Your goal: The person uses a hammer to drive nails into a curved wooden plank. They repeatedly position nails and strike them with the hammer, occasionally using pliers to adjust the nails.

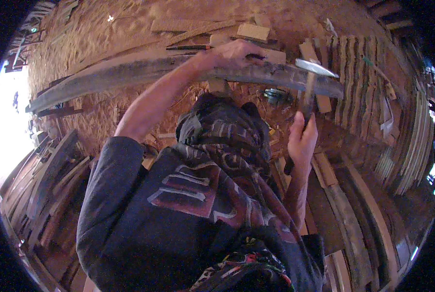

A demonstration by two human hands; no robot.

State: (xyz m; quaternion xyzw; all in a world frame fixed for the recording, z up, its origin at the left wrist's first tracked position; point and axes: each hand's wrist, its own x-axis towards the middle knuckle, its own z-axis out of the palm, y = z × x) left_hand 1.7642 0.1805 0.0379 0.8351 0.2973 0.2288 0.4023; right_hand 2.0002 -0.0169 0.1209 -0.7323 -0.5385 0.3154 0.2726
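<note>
In front of my body a long, dark grey wooden beam lies crosswise. My left hand is over the beam's far edge, its fingers curled down. What they hold, if anything, is hidden; a small dark shape shows under the fingertips. Beside those fingertips is a pale wood block. My right hand is closed round the handle of a hammer. The hammer is raised, its shiny metal head above the right part of the beam.
Another pale wood block lies beyond my left hand. Sawdust covers the ground. Wavy-edged boards are stacked at the right, and timber lengths lie at the lower left. A round dark object sits just below the beam.
</note>
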